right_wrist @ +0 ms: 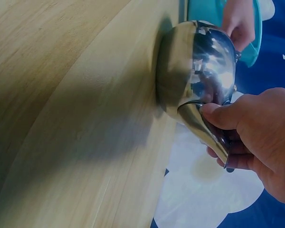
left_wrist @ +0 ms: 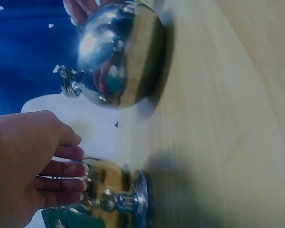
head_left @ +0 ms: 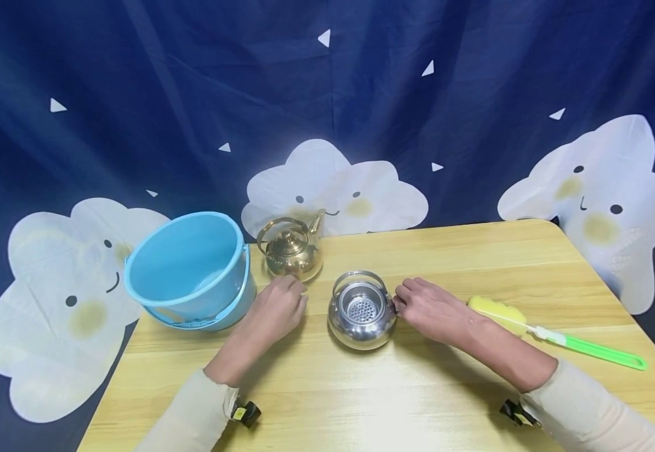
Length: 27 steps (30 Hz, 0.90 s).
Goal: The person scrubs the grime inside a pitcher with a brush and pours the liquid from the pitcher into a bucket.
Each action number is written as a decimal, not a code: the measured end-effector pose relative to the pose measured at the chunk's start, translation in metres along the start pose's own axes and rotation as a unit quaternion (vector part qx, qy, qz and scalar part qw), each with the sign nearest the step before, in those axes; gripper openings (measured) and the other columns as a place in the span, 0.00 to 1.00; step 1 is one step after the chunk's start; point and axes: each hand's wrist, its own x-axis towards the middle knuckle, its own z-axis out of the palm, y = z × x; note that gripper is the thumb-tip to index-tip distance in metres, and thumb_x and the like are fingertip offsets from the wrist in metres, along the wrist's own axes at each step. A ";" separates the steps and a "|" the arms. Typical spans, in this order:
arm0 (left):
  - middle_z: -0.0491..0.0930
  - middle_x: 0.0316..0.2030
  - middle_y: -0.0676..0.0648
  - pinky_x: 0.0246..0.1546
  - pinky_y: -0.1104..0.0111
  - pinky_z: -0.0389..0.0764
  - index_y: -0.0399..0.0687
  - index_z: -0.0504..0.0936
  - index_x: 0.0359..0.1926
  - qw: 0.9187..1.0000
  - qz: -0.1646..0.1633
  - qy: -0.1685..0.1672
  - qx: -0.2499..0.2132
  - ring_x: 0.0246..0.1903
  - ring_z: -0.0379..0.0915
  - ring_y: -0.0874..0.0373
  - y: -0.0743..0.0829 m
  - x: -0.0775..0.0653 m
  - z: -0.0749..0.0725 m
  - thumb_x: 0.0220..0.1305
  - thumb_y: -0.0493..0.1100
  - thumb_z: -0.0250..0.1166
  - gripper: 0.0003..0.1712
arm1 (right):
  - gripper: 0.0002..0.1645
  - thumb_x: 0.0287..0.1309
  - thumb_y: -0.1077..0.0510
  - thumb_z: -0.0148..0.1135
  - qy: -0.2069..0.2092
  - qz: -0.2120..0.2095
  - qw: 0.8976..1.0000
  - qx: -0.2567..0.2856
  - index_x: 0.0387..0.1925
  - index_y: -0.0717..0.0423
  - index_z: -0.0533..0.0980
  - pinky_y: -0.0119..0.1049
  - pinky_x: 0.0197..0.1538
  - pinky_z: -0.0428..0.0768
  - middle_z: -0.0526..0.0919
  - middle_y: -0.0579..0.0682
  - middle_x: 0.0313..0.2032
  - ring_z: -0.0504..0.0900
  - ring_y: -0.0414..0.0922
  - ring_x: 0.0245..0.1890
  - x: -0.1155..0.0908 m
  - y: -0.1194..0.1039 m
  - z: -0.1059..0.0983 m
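A silver kettle [head_left: 363, 326], lidless with a perforated strainer in its mouth, stands mid-table. My right hand [head_left: 429, 311] holds it by the spout [right_wrist: 206, 133], thumb on one side and fingers behind. My left hand [head_left: 279, 307] is between the blue bucket and the silver kettle, in front of a gold kettle [head_left: 293, 260]. In the left wrist view a silver kettle lid [left_wrist: 141, 199] with a round knob sits just below the left fingers [left_wrist: 61, 185], which are extended and loose. Whether a fingertip touches the knob, I cannot tell. In the head view that lid is hidden.
The blue bucket [head_left: 191, 301] stands at the left with its handle folded down. At the right lies a yellow sponge brush [head_left: 499, 314] with a green handle [head_left: 604, 351]. A dark blue curtain [head_left: 282, 75] with cloud prints hangs behind the wooden table [head_left: 327, 402].
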 end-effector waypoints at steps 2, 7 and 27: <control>0.87 0.44 0.42 0.53 0.57 0.86 0.40 0.87 0.45 1.000 0.004 0.004 -0.001 0.47 0.83 0.47 0.004 0.003 -0.002 0.69 0.41 0.65 0.10 | 0.06 0.52 0.65 0.72 0.000 0.000 1.000 -0.001 0.34 0.57 0.84 0.34 0.35 0.73 0.80 0.48 0.29 0.73 0.44 0.30 0.000 0.000 0.000; 0.87 0.46 0.41 0.58 0.56 0.84 0.40 0.86 0.47 1.000 0.016 0.014 -0.001 0.50 0.83 0.46 0.013 0.010 -0.008 0.70 0.43 0.64 0.12 | 0.07 0.50 0.66 0.72 -0.003 -0.001 1.000 0.001 0.34 0.58 0.84 0.35 0.36 0.74 0.80 0.48 0.29 0.73 0.44 0.30 0.000 0.000 -0.001; 0.86 0.41 0.49 0.52 0.65 0.84 0.45 0.87 0.43 0.988 0.133 0.074 -0.018 0.44 0.81 0.56 0.059 0.022 -0.019 0.68 0.44 0.67 0.09 | 0.04 0.53 0.64 0.71 -0.001 -0.002 1.000 -0.007 0.34 0.57 0.84 0.35 0.36 0.74 0.80 0.48 0.29 0.73 0.45 0.31 0.001 -0.001 0.001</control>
